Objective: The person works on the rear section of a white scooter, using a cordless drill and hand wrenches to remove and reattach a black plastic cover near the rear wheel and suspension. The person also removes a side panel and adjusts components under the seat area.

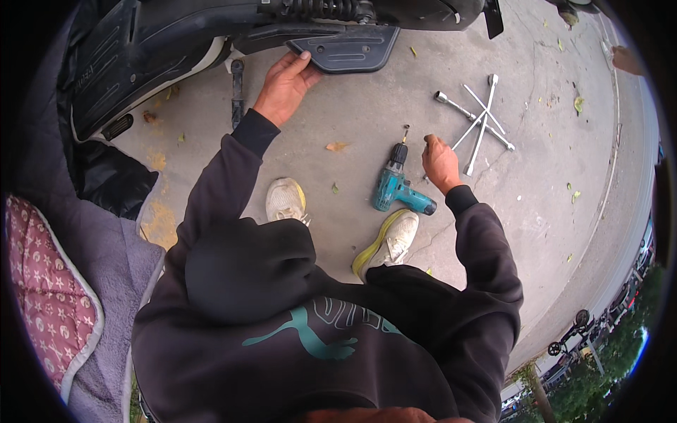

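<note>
At the scooter's near side, my left hand (283,86) grips the left corner of a black plastic footboard panel (352,51), thumb on top and fingers under the edge. The panel sits against the scooter body (151,42), below a coil spring. My right hand (441,163) is closed above the ground; what its fingers hold, if anything, cannot be made out. Just left of it a teal cordless drill (395,185) lies on the concrete, its bit pointing away from me. Beyond my right hand lies a silver cross-shaped lug wrench (485,121).
A dark metal bar (238,93) stands under the scooter, left of my left hand. Quilted grey and pink covers (53,296) hang at the left. My shoes (286,199) are on the concrete. Another person's hand (626,60) shows at the far right.
</note>
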`<action>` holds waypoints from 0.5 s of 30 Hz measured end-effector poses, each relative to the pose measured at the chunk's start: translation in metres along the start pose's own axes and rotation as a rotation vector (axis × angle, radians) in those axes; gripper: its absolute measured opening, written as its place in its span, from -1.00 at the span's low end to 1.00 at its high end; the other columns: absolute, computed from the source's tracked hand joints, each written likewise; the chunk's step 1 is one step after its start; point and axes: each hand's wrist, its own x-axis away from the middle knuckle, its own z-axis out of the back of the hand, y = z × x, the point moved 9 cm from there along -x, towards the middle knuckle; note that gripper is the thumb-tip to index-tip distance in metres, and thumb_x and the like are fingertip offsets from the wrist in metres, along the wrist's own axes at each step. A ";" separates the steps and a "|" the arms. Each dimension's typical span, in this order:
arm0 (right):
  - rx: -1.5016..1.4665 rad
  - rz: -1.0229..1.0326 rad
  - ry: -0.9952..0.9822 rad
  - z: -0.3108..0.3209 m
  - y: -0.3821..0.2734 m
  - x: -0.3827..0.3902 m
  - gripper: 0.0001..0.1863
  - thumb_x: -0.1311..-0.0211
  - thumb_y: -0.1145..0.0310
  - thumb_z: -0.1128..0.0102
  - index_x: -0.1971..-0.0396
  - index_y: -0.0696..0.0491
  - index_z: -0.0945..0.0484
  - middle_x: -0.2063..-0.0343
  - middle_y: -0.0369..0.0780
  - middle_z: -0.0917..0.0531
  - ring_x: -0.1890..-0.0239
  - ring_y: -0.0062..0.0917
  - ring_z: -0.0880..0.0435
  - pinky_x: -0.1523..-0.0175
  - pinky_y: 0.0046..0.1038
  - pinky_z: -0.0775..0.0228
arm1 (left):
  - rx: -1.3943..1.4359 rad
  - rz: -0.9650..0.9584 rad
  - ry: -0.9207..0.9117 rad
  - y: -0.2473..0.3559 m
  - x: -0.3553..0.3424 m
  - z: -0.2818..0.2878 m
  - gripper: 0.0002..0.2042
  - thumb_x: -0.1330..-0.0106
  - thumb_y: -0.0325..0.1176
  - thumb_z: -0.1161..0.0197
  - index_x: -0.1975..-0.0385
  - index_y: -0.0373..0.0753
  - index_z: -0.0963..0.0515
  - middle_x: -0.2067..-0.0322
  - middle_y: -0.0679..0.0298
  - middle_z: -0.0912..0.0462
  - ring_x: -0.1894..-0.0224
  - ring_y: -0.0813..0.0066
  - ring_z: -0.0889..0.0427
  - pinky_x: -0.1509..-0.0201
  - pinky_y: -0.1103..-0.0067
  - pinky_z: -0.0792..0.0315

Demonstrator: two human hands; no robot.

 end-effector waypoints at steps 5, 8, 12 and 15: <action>0.137 0.070 -0.329 -0.050 -0.028 0.119 -0.22 -0.03 0.46 -0.21 -0.31 0.24 -0.15 -0.03 0.04 -0.51 -0.12 -0.10 -0.50 -0.14 -0.13 -0.42 | -0.027 -0.011 0.027 0.000 0.004 -0.002 -0.76 -0.49 -0.32 -0.12 -0.07 -0.23 -0.47 -0.06 0.28 -0.58 -0.14 0.44 -0.54 -0.30 0.38 -0.42; 0.177 0.051 -0.221 -0.072 -0.023 0.109 -0.02 0.16 0.47 -0.37 -0.36 0.24 -0.10 -0.08 -0.01 -0.45 -0.17 -0.11 -0.42 -0.21 -0.19 -0.36 | -0.047 -0.003 0.045 0.002 0.002 -0.006 -0.75 -0.51 -0.31 -0.08 -0.08 -0.22 -0.48 -0.08 0.28 -0.58 -0.16 0.42 -0.53 -0.31 0.37 -0.39; 0.055 -0.026 -0.109 -0.084 -0.021 0.096 -0.02 0.22 0.50 -0.38 -0.35 0.22 -0.14 0.06 -0.02 -0.51 -0.06 -0.10 -0.47 -0.17 -0.19 -0.36 | 0.006 0.043 0.043 0.006 0.003 -0.002 -0.74 -0.49 -0.32 -0.11 -0.11 -0.22 -0.47 -0.08 0.28 -0.58 -0.15 0.43 -0.54 -0.28 0.40 -0.42; -0.042 0.003 -0.078 -0.070 -0.025 0.096 -0.09 0.20 0.48 -0.38 -0.30 0.20 -0.23 0.10 0.02 -0.56 -0.02 -0.09 -0.53 -0.14 -0.22 -0.40 | -0.100 0.042 0.101 0.007 -0.002 -0.011 -0.70 -0.44 -0.33 -0.21 -0.10 -0.25 -0.45 -0.07 0.24 -0.57 -0.14 0.41 -0.55 -0.28 0.41 -0.45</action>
